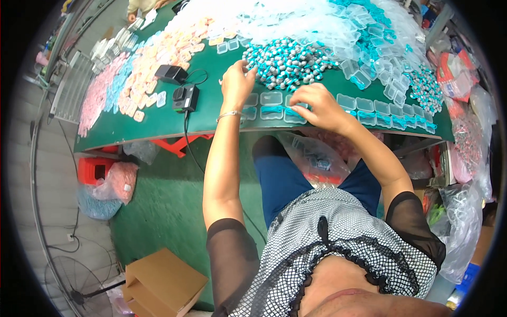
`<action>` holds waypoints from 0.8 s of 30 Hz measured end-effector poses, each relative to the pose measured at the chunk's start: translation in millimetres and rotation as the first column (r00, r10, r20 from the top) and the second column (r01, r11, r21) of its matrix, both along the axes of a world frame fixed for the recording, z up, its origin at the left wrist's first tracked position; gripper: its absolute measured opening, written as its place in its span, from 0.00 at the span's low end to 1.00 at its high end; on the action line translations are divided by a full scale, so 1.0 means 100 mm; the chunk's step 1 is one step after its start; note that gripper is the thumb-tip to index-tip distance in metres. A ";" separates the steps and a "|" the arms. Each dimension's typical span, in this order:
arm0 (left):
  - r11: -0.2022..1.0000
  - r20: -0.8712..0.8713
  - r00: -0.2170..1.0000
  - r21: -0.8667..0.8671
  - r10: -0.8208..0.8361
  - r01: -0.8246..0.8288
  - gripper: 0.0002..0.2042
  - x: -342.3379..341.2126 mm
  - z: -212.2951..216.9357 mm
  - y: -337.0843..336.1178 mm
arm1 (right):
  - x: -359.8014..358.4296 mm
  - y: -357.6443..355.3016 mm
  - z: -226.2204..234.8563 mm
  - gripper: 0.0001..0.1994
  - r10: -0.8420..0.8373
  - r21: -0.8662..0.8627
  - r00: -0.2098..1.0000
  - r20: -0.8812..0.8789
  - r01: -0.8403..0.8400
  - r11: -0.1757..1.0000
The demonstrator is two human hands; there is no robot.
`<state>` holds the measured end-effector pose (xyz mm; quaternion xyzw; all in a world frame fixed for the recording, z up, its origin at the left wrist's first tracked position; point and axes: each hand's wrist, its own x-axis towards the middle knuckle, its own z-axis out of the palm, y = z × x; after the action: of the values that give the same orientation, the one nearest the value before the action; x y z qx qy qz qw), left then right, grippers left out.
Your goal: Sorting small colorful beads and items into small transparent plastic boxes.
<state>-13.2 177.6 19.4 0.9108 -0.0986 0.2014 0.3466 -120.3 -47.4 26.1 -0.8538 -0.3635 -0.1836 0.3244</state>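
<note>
My left hand, with a bracelet at the wrist, reaches to the left edge of a heap of small grey-tipped pieces with teal cords. Its fingers are bent together; whatever is between them is hidden. Over a row of small clear hinged plastic boxes, my right hand hovers with thumb and fingers bent but apart, and I see nothing held. Directly left of it, an opened clear box has teal cord in its lower half. More opened boxes stretch to the right, several with teal cords inside.
A green table carries heaps of clear boxes, orange pieces and pink pieces. A black device trails a cable over the edge. Below are a red stool and a cardboard box. Another person's hand shows far left.
</note>
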 end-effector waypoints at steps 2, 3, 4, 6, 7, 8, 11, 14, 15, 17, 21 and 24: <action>0.991 -0.101 0.995 0.131 0.001 0.012 0.16 0.17 -0.01 -0.15 | -0.15 -0.30 0.06 0.04 -0.073 -0.022 0.997 -0.028 0.072 0.997; 0.981 -0.115 0.993 0.194 0.000 0.022 0.15 0.27 -0.06 -0.11 | -0.19 -0.40 0.06 0.03 -0.086 0.016 0.996 -0.005 0.086 0.996; 0.981 -0.096 0.995 0.192 0.006 0.013 0.13 0.32 -0.11 -0.06 | -0.23 -0.51 0.05 0.04 -0.108 0.022 0.994 -0.018 0.109 0.994; 0.995 -0.087 0.996 0.094 -0.030 0.038 0.11 0.38 -0.21 0.05 | -0.29 -0.73 0.02 0.03 -0.175 0.089 0.983 0.049 0.170 0.981; 0.998 -0.143 0.989 0.057 -0.028 0.036 0.12 0.41 -0.22 0.05 | -0.36 -0.93 0.02 0.03 -0.235 0.084 0.971 0.053 0.230 0.970; 0.998 -0.149 0.987 -0.017 -0.054 0.052 0.13 0.44 -0.25 0.06 | -0.40 -1.12 0.04 0.03 -0.284 0.107 0.959 0.011 0.281 0.954; 0.966 -0.103 0.987 -0.240 -0.127 0.099 0.14 0.62 -0.49 0.29 | -0.39 -1.66 0.06 0.05 -0.473 0.200 0.880 -0.044 0.472 0.859; 0.874 -0.167 0.956 -0.465 -0.242 0.140 0.10 0.37 -0.25 0.00 | -0.43 -2.54 -0.08 0.06 -0.699 0.286 0.710 -0.090 0.691 0.664; 0.872 -0.172 0.955 -0.471 -0.240 0.134 0.09 0.33 -0.19 -0.01 | -0.44 -2.76 -0.06 0.06 -0.765 0.244 0.635 -0.106 0.763 0.598; 0.830 -0.154 0.945 -0.533 -0.289 0.167 0.07 0.32 -0.21 0.09 | -0.40 -3.17 -0.09 0.06 -0.863 0.166 0.499 -0.077 0.860 0.482; 0.771 -0.160 0.935 -0.618 -0.315 0.154 0.08 0.20 -0.15 0.08 | -0.36 -3.49 -0.13 0.12 -0.973 -0.200 0.229 -0.019 0.953 0.228; 0.712 -0.148 0.930 -0.687 -0.336 0.147 0.08 0.13 -0.09 0.06 | -0.23 -3.62 -0.13 0.22 -0.994 -0.393 0.107 0.007 0.915 0.095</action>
<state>-0.6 184.1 10.6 0.7242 -0.0929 0.0535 0.6812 -143.1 -409.2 13.1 -0.9332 0.3096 -0.1792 0.0345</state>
